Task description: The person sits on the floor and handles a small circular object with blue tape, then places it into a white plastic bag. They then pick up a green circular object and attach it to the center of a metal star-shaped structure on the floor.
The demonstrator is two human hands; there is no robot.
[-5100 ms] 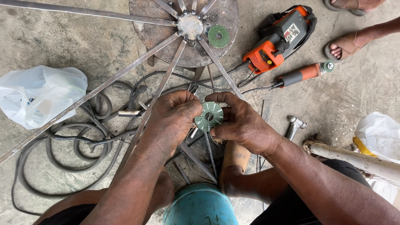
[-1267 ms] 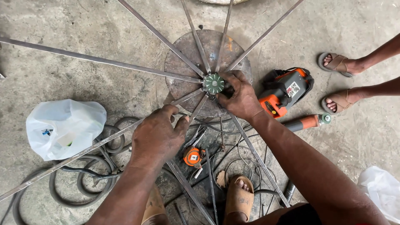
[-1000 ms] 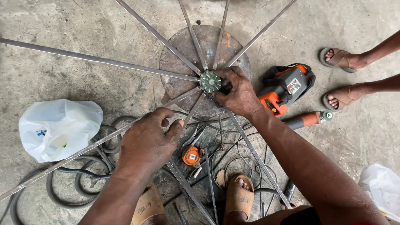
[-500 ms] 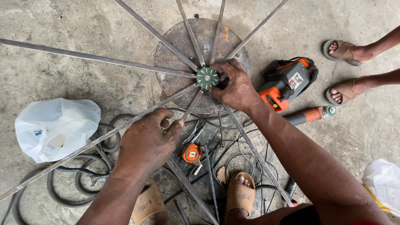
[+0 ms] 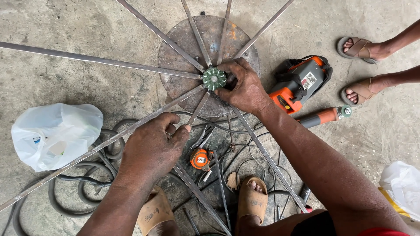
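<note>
Green hub disc (image 5: 214, 79) being gripped by right hand (image 5: 243, 87) | flat spoke bar (image 5: 131, 127) being clasped by left hand (image 5: 151, 148) | several spokes seemingly seated already, this one unfixed.

The round plate (image 5: 183, 57) is rusty, rough metal, and the long bars (image 5: 100, 59) are dull grey steel. The floor (image 5: 65, 22) is matt, pitted concrete. The bag (image 5: 52, 133) is thin glossy plastic (crinkled), and the hose (image 5: 65, 205) looks like matt rubber.
</note>
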